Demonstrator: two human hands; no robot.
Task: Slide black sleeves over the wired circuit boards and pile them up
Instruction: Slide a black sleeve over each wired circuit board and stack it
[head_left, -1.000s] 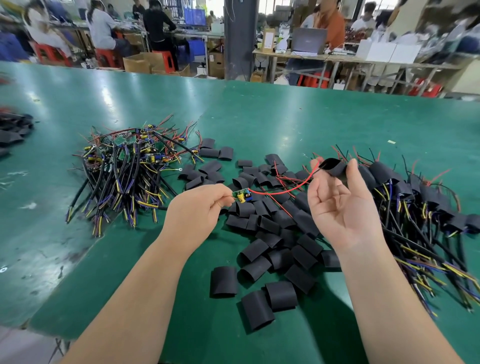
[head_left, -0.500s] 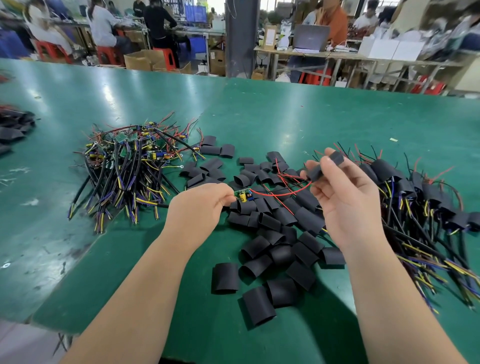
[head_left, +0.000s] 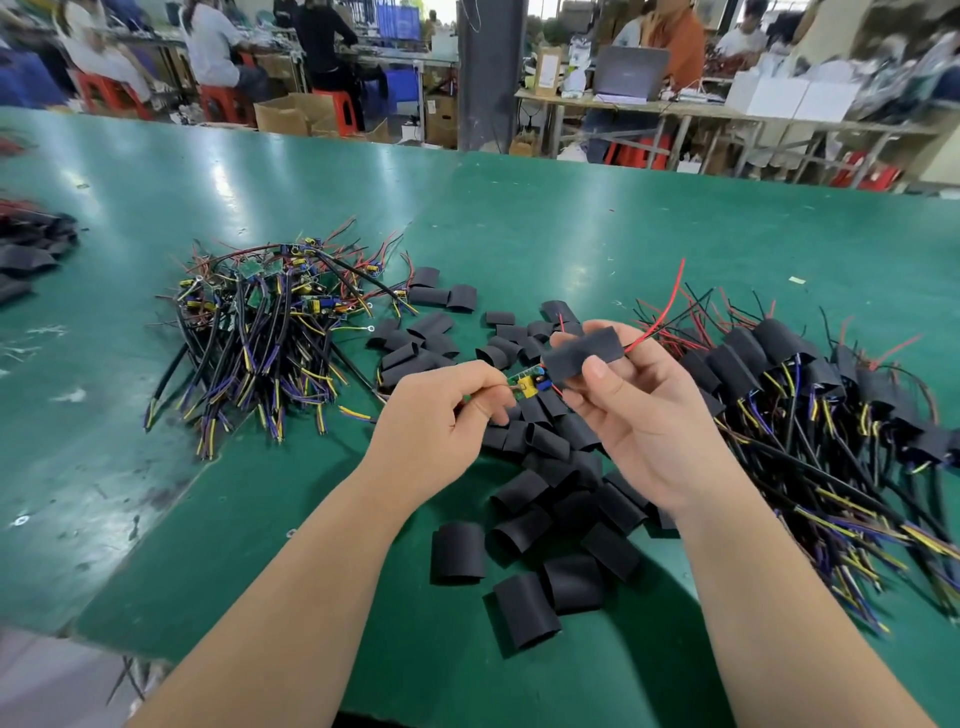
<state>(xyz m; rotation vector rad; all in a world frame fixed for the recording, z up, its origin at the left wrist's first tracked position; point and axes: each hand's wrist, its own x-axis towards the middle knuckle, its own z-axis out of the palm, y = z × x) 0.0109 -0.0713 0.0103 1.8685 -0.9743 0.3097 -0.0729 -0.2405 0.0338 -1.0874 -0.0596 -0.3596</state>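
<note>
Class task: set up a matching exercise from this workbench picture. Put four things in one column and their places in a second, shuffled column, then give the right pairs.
Things
1. small green circuit board
2. black flat sleeve, red wires poking out of it
3. tangled heap of unsleeved wired boards
4. heap of boards already in black sleeves

Places
A. on the green table, at the right
B. pinched in the left hand
C. on the table, at the left
D. gripped in the right hand

Pairs: 1-B, 2-D, 3-C, 4-A
</note>
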